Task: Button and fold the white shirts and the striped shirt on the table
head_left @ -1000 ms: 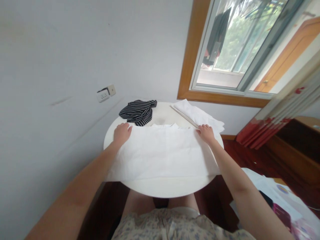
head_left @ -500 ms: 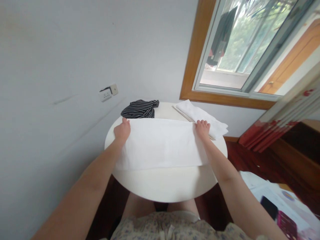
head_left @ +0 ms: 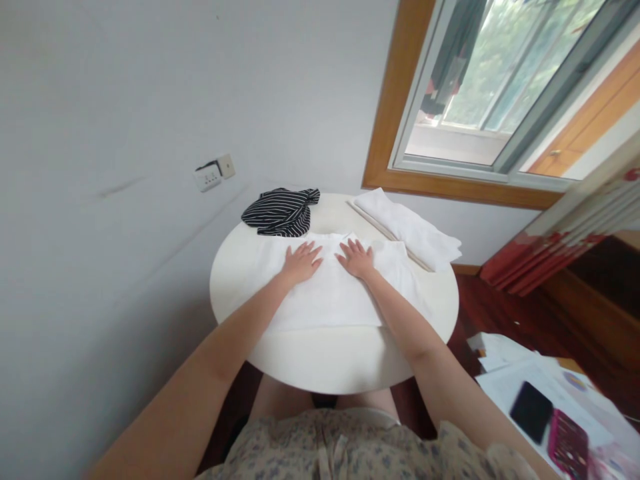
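Note:
A folded white cloth (head_left: pixel 325 303) lies spread across the round white table (head_left: pixel 320 363). My left hand (head_left: pixel 301 263) rests flat on its far part, fingers spread. Close beside it, my right hand (head_left: pixel 356 259) also lies flat on the cloth with fingers apart. Neither hand grips anything. Just beyond the cloth, at the back left of the table, sits a bunched black garment with white stripes (head_left: pixel 280 210). Another folded white cloth (head_left: pixel 407 227) lies at the back right, close to the spread one.
Behind the table is a wall with a socket (head_left: pixel 207 177) and a wooden-framed window (head_left: pixel 377 133). At the lower right, papers (head_left: pixel 530 370), a dark phone (head_left: pixel 533 411) and a pink-edged item (head_left: pixel 569 443) lie on a surface. A red and white curtain (head_left: pixel 530 260) hangs at right.
Both hands have let go of the white cloth's far corners and moved inward, now lying flat near its middle. The cloth's far edge looks more rumpled. The view has shifted slightly.

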Demonstrator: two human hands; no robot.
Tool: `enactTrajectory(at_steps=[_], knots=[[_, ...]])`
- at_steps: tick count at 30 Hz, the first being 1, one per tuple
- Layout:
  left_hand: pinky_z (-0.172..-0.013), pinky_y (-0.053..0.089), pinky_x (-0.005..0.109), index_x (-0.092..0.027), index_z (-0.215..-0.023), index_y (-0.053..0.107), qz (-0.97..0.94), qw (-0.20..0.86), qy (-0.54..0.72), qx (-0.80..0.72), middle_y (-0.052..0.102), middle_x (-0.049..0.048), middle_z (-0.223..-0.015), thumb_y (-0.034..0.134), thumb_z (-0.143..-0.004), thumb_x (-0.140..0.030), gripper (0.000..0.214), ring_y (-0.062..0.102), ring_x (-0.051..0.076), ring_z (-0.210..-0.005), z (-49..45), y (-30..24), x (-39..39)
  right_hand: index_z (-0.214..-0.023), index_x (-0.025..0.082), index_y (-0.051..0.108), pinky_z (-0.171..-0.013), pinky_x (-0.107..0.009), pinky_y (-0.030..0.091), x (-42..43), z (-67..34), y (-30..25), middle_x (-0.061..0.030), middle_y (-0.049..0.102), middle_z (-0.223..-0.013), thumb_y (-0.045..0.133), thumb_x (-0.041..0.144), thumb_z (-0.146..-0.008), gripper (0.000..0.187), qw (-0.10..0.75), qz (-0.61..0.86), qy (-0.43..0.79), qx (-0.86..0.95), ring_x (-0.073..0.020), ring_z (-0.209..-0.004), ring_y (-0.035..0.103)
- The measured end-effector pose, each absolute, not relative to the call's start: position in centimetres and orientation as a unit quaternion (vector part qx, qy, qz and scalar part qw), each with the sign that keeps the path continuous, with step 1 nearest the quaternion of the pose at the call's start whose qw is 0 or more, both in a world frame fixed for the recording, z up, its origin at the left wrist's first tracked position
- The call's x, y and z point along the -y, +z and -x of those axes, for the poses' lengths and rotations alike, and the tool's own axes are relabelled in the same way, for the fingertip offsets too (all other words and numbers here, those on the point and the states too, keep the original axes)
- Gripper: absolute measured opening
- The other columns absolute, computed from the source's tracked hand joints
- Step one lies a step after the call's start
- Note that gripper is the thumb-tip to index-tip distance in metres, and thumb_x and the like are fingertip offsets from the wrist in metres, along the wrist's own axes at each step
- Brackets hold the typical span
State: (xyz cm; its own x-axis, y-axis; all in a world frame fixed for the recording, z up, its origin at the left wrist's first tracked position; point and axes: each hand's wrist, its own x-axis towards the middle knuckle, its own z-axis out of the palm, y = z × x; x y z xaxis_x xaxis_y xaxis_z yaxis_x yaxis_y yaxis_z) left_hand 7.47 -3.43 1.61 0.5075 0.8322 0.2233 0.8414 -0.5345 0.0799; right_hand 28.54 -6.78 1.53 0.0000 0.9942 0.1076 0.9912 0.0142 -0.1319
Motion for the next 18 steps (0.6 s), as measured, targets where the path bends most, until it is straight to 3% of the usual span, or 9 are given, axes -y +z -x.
enactTrajectory(at_steps=[2,5,9,13,15,18], knots=[[-0.112,0.012,0.061,-0.031,-0.146,0.037,0.847,-0.007,-0.098,0.523,0.028,0.0051,-0.156,0.025,-0.094,-0.059,0.06,0.022,0.03,-0.143,-7.2,0.7,2.9,-0.149,0.031,0.029,-0.111,-0.061,0.013,6.8,-29.0,1.3,-0.0041,0.02,-0.158,0.019,0.065,-0.094,0.065,0.081,0.723,0.029,0.685,-0.0291,-0.145,0.015],[-0.114,0.016,0.056,-0.026,-0.146,0.037,0.834,0.005,-0.096,0.543,0.027,0.0083,-0.156,0.025,-0.093,-0.061,0.064,0.022,0.03,-0.144,-5.5,0.2,2.3,-0.148,0.026,0.033,-0.113,-0.057,0.014,7.3,-31.1,1.1,-0.0078,0.024,-0.156,0.024,0.061,-0.096,0.064,0.096,0.742,0.008,0.663,-0.0297,-0.144,0.019],[-0.115,0.023,0.044,-0.021,-0.141,0.046,0.833,0.062,-0.125,0.535,0.038,0.0111,-0.15,0.03,-0.096,-0.047,0.054,0.032,0.027,-0.14,-2.9,0.4,2.9,-0.135,0.019,0.053,-0.112,-0.043,0.024,9.1,-34.2,1.2,-0.012,0.046,-0.144,0.035,0.042,-0.097,0.048,0.134,0.744,-0.047,0.653,-0.0263,-0.136,0.036],[-0.112,0.028,0.041,-0.018,-0.131,0.056,0.826,0.115,-0.164,0.527,0.049,0.0115,-0.142,0.035,-0.094,-0.032,0.045,0.038,0.026,-0.135,0.5,1.1,5.4,-0.115,0.016,0.066,-0.105,-0.031,0.032,12.4,-36.4,1.5,-0.0093,0.063,-0.121,0.037,0.023,-0.094,0.036,0.163,0.712,-0.071,0.68,-0.0207,-0.12,0.049],[-0.109,0.031,0.042,-0.017,-0.131,0.055,0.811,0.137,-0.181,0.539,0.048,0.0127,-0.141,0.037,-0.092,-0.03,0.045,0.04,0.027,-0.132,2.8,1.4,7.5,-0.115,0.017,0.065,-0.103,-0.033,0.033,14.8,-37.5,1.6,-0.0088,0.062,-0.122,0.041,0.021,-0.092,0.034,0.177,0.705,-0.1,0.679,-0.0221,-0.119,0.049],[-0.102,0.037,0.044,-0.012,-0.133,0.051,0.773,0.157,-0.169,0.591,0.052,0.0179,-0.134,0.036,-0.092,-0.039,0.051,0.047,0.032,-0.122,6.4,1.6,10.7,-0.124,0.016,0.059,-0.099,-0.04,0.034,18.6,-39.1,1.6,-0.0118,0.059,-0.124,0.046,0.025,-0.09,0.037,0.176,0.741,-0.145,0.631,-0.0274,-0.117,0.048]])
